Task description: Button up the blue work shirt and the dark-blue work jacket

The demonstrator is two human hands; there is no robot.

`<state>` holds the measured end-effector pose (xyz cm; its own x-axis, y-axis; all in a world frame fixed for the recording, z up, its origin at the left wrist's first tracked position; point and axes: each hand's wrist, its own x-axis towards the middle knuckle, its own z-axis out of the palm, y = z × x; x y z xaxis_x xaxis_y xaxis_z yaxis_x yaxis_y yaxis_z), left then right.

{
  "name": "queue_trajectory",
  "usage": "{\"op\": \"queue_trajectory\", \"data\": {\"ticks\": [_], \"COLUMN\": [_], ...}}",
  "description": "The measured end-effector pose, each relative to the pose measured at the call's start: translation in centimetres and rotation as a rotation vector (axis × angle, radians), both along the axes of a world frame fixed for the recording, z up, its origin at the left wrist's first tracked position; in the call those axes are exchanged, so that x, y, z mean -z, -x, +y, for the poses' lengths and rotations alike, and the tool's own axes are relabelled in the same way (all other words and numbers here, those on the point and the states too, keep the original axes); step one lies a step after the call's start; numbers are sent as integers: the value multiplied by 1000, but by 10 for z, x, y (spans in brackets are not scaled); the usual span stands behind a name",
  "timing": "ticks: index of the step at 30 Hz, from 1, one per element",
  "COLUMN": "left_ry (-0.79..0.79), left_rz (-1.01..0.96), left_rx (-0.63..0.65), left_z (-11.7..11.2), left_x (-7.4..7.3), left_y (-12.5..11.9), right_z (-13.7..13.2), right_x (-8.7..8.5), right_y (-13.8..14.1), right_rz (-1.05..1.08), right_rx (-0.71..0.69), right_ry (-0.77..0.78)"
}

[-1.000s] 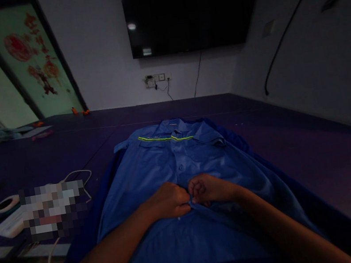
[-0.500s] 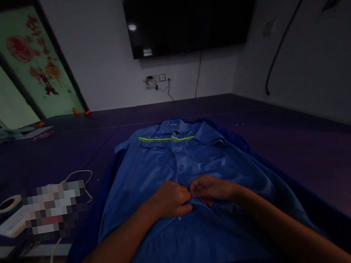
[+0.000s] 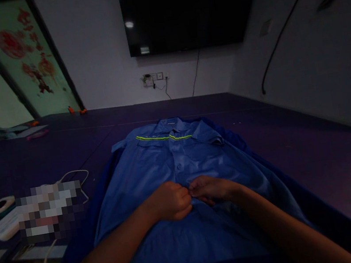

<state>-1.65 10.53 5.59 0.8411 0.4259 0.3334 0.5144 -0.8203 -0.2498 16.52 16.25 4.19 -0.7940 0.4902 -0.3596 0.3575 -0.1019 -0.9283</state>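
Right at the middle of the blue shirt (image 3: 131,188), the left hand (image 3: 170,200) sits curled, back upward, its fingers closed on the front opening; facing it, the right hand (image 3: 211,188) has thumb and forefinger pinched together at that same edge, the two hands meeting at the tips; exactly what bit of cloth lies between them is too dark to tell; the shirt is face up, collar away from the person, a yellow-green stripe (image 3: 153,138) across the chest, a button (image 3: 178,166) just beyond the hands; beneath it spreads a darker blue garment (image 3: 328,218), showing along both sides, all on the purple platform (image 3: 322,161); off to the left, a white cord (image 3: 79,171) loops near a round white-rimmed object (image 3: 1,205); up on the wall, a big black screen (image 3: 188,8).
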Motion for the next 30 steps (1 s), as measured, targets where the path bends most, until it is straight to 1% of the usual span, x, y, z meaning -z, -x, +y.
{"op": "queue_trajectory", "data": {"ticks": [2,3,5,8,11,15,18,20,22,24,26,28,30], "left_ry": [19,56,188,438,611,732,815,851,828,737,619,502,405], "left_rz": [-49,-80,-157,-260,-295,-338,-439,-559,-709,-844,-915,-924,-906], "left_rx": [5,7,0,-23,-16,18,19,-43,-173,-340,-495,-627,-730], "left_z": [-1,-1,1,4,6,6,8,13,21,29,36,42,53], "left_x": [-4,-5,-7,-7,-6,-5,-6,-7,-6,-4,0,3,2], "left_y": [1,2,3,4,6,7,8,10,13,17,21,26,33], "right_z": [0,0,-1,-2,-3,-4,-4,-4,-2,1,4,6,7], "right_x": [0,0,0,0,0,0,-1,-1,0,1,2,3,0], "right_y": [0,-1,-1,-1,-1,-1,0,3,5,7,7,5,2], "right_rz": [-5,-7,-1,33,44,34,18,-27,-84,-117,-134,-171,-213], "right_rx": [12,14,6,-27,-33,-43,-37,18,112,251,405,535,602], "right_ry": [-7,-6,10,57,90,111,77,-6,-122,-292,-540,-771,-903]}}
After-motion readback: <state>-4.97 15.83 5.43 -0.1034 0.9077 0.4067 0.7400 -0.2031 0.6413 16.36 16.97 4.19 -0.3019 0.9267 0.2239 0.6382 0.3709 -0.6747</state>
